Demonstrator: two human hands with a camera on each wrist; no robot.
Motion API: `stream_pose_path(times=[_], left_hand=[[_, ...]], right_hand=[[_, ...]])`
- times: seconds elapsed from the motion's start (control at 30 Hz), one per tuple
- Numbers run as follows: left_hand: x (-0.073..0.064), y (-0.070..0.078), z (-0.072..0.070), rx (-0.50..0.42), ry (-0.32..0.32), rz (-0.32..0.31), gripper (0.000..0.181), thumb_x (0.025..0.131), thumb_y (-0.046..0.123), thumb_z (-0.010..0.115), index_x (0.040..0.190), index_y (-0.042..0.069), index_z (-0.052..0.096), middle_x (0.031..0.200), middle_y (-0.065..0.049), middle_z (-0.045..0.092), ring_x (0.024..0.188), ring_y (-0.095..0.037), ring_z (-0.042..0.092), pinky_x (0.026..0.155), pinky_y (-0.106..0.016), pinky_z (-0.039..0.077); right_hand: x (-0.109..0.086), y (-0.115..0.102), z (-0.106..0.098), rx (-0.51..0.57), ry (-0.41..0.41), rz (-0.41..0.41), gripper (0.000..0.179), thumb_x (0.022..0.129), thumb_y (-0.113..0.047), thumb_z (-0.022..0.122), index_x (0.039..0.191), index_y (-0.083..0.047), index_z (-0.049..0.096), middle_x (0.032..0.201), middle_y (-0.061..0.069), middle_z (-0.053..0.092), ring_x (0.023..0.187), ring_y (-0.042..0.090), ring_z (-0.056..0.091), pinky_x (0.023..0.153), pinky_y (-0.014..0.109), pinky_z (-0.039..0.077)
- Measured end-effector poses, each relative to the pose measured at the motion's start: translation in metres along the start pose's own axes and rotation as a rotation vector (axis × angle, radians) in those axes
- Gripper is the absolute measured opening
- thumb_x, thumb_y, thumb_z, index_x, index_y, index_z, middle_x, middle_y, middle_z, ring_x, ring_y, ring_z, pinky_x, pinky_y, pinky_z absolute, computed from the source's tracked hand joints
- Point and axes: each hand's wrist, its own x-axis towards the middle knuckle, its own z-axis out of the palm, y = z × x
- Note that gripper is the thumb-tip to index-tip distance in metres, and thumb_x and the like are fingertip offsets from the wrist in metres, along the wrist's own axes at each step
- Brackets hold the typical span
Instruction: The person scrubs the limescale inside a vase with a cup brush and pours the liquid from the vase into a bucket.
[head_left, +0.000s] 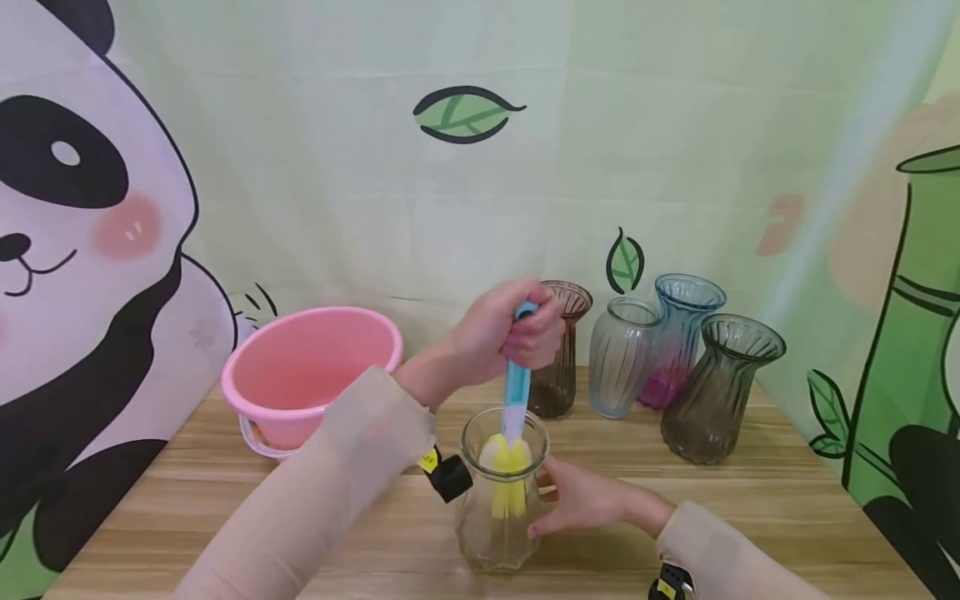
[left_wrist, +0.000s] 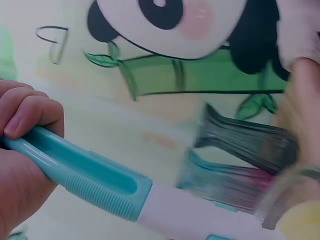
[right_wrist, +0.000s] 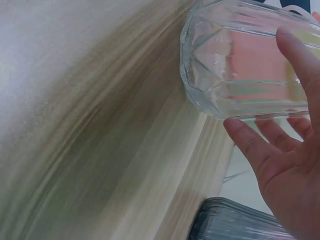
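A clear glass vase (head_left: 487, 533) stands upright on the wooden table in front of me. My left hand (head_left: 504, 329), above its mouth, grips the blue handle of a sponge bottle brush (head_left: 516, 387). The brush's yellow and white sponge head is down inside the vase. In the left wrist view my fingers curl round the teal handle (left_wrist: 100, 167), above its white neck. My right hand (head_left: 588, 497) holds the vase from the right side, low on its body. Thumb and fingers spread round the ribbed glass in the right wrist view, near its base (right_wrist: 200, 70).
A pink basin (head_left: 311, 317) sits at the back left on a pale, mostly hidden container. Behind the right hand stand a brown vase (head_left: 555, 400), a clear vase (head_left: 611, 367), a blue and pink vase (head_left: 678, 333) and a tilted-looking grey vase (head_left: 708, 408). A printed cloth hangs behind.
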Motion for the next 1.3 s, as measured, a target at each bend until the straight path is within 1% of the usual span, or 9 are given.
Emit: stream_pose_path(times=[0.13,0.27,0.5,0.67,0.87,0.93,1.13,1.2,1.3], left_hand=[[0.003,0.021,0.005,0.020,-0.014,0.043,0.037,0.084,0.012,0.020,0.048,0.018,0.028,0.043,0.008,0.025,0.037,-0.008,0.020,0.040,-0.022,0.013],[0.001,0.024,0.005,0.025,-0.034,0.061,0.036,0.083,0.012,0.020,0.048,0.018,0.028,0.043,0.008,0.024,0.037,-0.008,0.019,0.041,-0.022,0.012],[-0.006,0.003,0.000,0.006,-0.019,0.050,0.040,0.084,0.013,0.019,0.047,0.020,0.030,0.042,0.010,0.025,0.037,-0.007,0.018,0.041,-0.022,0.012],[-0.012,-0.013,-0.008,-0.019,-0.003,0.054,0.040,0.085,0.014,0.019,0.046,0.020,0.028,0.042,0.009,0.023,0.038,-0.008,0.016,0.042,-0.024,0.011],[-0.018,-0.056,-0.016,-0.063,0.001,-0.026,0.038,0.085,0.014,0.021,0.047,0.019,0.027,0.043,0.010,0.024,0.039,-0.007,0.018,0.042,-0.022,0.013],[-0.019,-0.065,-0.018,-0.072,0.005,-0.043,0.038,0.085,0.014,0.021,0.047,0.019,0.027,0.043,0.010,0.024,0.039,-0.006,0.018,0.042,-0.022,0.014],[-0.020,-0.069,-0.019,-0.067,-0.012,-0.044,0.039,0.086,0.015,0.022,0.048,0.019,0.028,0.044,0.010,0.025,0.039,-0.007,0.020,0.042,-0.021,0.015],[-0.020,-0.070,-0.019,-0.063,-0.017,-0.044,0.038,0.086,0.015,0.022,0.048,0.019,0.028,0.044,0.010,0.025,0.039,-0.007,0.020,0.042,-0.021,0.015],[-0.020,-0.070,-0.019,-0.062,-0.016,-0.043,0.038,0.085,0.015,0.022,0.048,0.020,0.028,0.043,0.010,0.025,0.039,-0.007,0.019,0.042,-0.021,0.015]], right_hand=[[0.001,-0.002,0.000,-0.040,0.009,0.011,0.083,0.071,-0.014,0.078,0.136,-0.003,0.028,0.134,0.020,0.041,0.114,0.035,0.052,0.088,0.027,0.048],[0.001,-0.004,0.001,-0.071,0.026,0.003,0.083,0.070,-0.016,0.078,0.135,-0.002,0.030,0.131,0.021,0.044,0.110,0.035,0.055,0.085,0.027,0.050],[0.000,-0.004,0.004,-0.102,0.070,-0.015,0.079,0.068,-0.018,0.080,0.131,-0.002,0.034,0.127,0.020,0.048,0.108,0.033,0.057,0.083,0.022,0.049],[0.000,-0.001,0.005,-0.126,0.098,-0.033,0.081,0.066,-0.022,0.080,0.131,-0.006,0.035,0.126,0.018,0.050,0.106,0.032,0.058,0.083,0.025,0.050],[-0.001,0.003,0.004,-0.127,0.094,-0.035,0.084,0.069,-0.029,0.078,0.135,-0.007,0.030,0.130,0.014,0.048,0.108,0.030,0.055,0.085,0.031,0.049],[-0.002,0.002,0.005,-0.134,0.087,-0.040,0.084,0.071,-0.030,0.077,0.136,-0.007,0.029,0.132,0.012,0.046,0.111,0.031,0.053,0.086,0.037,0.049],[-0.003,-0.002,0.003,-0.142,0.018,-0.080,0.085,0.077,-0.033,0.072,0.139,-0.004,0.023,0.141,0.015,0.034,0.125,0.033,0.039,0.093,0.051,0.043],[-0.002,-0.002,0.001,-0.125,-0.010,-0.085,0.088,0.078,-0.032,0.072,0.142,-0.003,0.018,0.144,0.016,0.028,0.129,0.032,0.033,0.096,0.051,0.039],[0.000,0.001,0.001,-0.098,-0.031,-0.076,0.091,0.077,-0.031,0.072,0.143,-0.003,0.015,0.147,0.015,0.025,0.132,0.029,0.029,0.101,0.047,0.036]])
